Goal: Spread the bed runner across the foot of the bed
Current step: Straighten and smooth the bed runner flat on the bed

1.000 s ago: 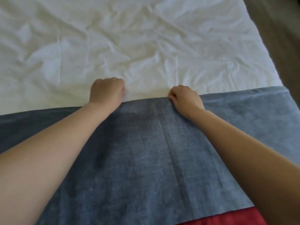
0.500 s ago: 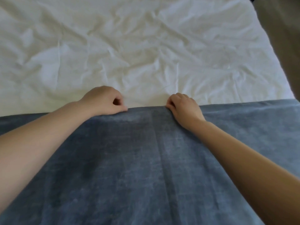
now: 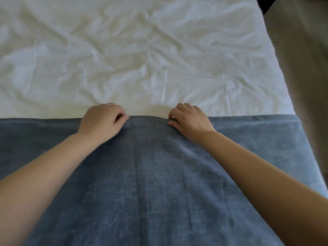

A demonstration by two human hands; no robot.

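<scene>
The blue-grey bed runner point(image 3: 150, 183) lies flat across the near part of the bed, its far edge running straight from left to right. Beyond it the wrinkled white sheet point(image 3: 142, 50) covers the bed. My left hand point(image 3: 102, 119) sits on the runner's far edge with curled fingers, thumb and forefinger pinching the cloth. A short way to the right, my right hand point(image 3: 190, 119) pinches the same edge with bent fingers. Both forearms stretch over the runner.
The bed's right side drops off to beige floor point(image 3: 301, 77). A dark object point(image 3: 266, 4) shows at the top right corner. The runner hangs over the bed's right edge.
The view has shifted forward, so the red cloth at the bottom is out of sight. My left hand has turned, showing thumb and forefinger. The runner's far edge now lies straighter.
</scene>
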